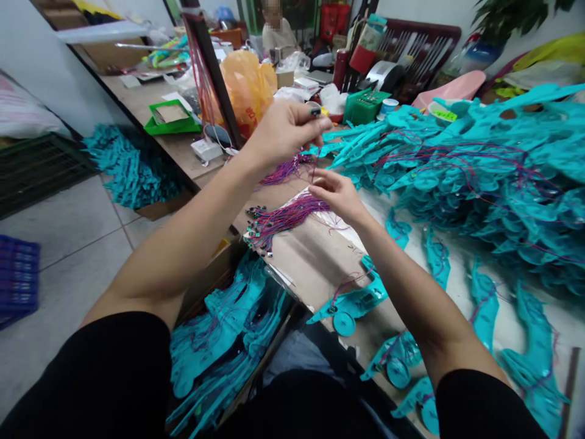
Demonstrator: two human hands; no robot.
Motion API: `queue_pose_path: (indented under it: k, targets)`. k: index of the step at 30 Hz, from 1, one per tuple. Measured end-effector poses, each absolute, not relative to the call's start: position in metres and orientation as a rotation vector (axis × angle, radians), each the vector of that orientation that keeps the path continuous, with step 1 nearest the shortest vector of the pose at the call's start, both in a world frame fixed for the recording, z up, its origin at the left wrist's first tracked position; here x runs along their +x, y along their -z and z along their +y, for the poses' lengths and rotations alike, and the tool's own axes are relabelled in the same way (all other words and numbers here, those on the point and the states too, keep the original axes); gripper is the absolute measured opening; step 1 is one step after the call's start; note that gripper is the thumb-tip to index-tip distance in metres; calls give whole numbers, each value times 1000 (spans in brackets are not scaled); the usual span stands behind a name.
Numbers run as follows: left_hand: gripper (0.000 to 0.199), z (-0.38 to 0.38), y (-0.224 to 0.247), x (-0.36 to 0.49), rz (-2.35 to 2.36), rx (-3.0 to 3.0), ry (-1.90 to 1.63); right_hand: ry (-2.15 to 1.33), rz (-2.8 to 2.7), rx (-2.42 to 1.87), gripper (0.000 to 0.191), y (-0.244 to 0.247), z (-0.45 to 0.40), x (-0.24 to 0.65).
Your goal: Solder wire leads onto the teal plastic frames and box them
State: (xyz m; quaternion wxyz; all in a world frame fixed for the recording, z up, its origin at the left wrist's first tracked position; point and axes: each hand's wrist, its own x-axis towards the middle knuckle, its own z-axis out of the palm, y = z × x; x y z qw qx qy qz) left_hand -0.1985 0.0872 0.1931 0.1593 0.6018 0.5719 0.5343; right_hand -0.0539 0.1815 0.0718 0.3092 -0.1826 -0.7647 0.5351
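My left hand [287,131] is raised over the bench, thumb and finger pinched on a wire lead with a small dark component [315,112] at its end. The thin red-and-blue wires run down towards my right hand [338,194], whose fingertips close on them lower down. Below lies a bundle of purple-red wire leads [292,216], small dark and green connectors at its left end. Another wire bundle [286,169] sits partly hidden behind my left wrist. Nearer to me, a turquoise plastic part [361,299] with a round disc and attached wires rests on the bench.
A large heap of turquoise parts [493,171] fills the right side. More turquoise parts [219,329] fill a box below the bench edge. An orange plastic bag [244,85], a dark post [212,73] and a green tray [171,116] stand beyond. A person [278,33] is at the back.
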Motion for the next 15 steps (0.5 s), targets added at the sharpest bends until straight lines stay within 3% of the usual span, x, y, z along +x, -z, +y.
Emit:
queue_pose_path:
  k: [2,5,12,15]
  targets:
    - [30,85,-206,-195,1599,1688,-1617,-1382,-2142,-552,28,-61,180,-51]
    - [21,83,-220,-202,1602,1680,-1808,-1227,-2265,-742,20,-42,181,-40]
    - [18,74,-240,-222,1433,1713,-2087,-937,-2062,-932,35,-50,207,-30]
    - [15,69,-232,-218,1460,1756,-1947,-808,-2210,-977,34,-67,216,-35]
